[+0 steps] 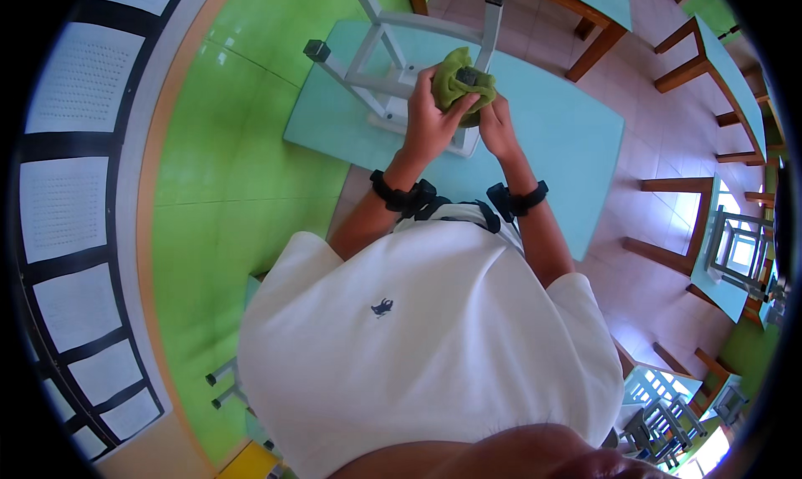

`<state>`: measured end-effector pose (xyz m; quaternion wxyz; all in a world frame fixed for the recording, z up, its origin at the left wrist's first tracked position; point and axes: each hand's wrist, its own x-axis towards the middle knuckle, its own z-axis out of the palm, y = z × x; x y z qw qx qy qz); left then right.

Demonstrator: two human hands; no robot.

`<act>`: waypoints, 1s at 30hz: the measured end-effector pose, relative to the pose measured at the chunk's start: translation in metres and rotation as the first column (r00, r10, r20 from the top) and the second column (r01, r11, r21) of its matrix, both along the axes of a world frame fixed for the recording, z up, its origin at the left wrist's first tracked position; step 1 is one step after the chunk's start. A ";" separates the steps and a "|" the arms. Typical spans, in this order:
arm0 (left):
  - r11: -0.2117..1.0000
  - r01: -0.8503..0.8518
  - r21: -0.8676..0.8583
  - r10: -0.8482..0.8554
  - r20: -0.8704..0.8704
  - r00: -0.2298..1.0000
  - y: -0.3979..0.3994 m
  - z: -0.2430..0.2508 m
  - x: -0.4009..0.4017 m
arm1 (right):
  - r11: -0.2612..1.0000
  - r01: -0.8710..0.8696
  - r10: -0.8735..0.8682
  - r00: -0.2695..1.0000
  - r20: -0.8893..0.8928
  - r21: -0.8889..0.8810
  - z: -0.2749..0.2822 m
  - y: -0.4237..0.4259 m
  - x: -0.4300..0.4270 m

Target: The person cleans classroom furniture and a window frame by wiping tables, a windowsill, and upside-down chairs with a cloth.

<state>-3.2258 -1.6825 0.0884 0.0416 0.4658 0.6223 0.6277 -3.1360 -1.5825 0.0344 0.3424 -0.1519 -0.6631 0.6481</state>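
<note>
A stool with a grey metal frame (398, 85) lies upside down on a pale blue table (545, 147), its legs pointing up with dark caps on their ends. Around the end of the nearest right leg is a green cloth (450, 84), and the leg's dark cap shows in its folds. My left hand (432, 115) grips the cloth from the left, its thumb pressed on the front. On the right side, my right hand (498, 125) holds the cloth too, its fingers partly hidden behind it. Both wrists wear black bands.
A green tiled wall (250, 134) with papers in dark frames (81, 78) stands at the left. Other blue-topped tables with wooden legs (598, 50) are at the upper right and right, some bearing stools (739, 247). Stool legs (222, 379) stick out at the lower left.
</note>
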 end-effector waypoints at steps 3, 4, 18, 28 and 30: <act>1.000 -0.023 0.004 0.023 0.055 0.998 -0.002 -0.006 -0.002 | 1.000 -0.008 0.008 0.999 -0.053 0.000 -0.010 -0.002 -0.006; 0.999 -0.036 -0.008 0.036 0.049 0.998 -0.003 -0.009 -0.004 | 1.000 -0.013 0.012 0.999 -0.044 -0.005 -0.013 0.000 -0.007; 0.973 -0.061 -0.222 0.050 -0.056 0.997 -0.020 -0.036 -0.016 | 0.954 0.155 -0.177 0.982 0.063 0.255 -0.039 0.005 0.015; 0.993 -0.037 -0.115 0.040 0.022 0.999 -0.011 -0.001 -0.005 | 0.955 0.167 -0.188 0.980 0.064 0.245 0.023 0.000 0.018; 0.992 -0.024 -0.124 0.029 0.037 0.999 -0.013 -0.007 -0.010 | 0.901 0.241 -0.253 0.967 -0.014 0.362 0.022 0.002 0.014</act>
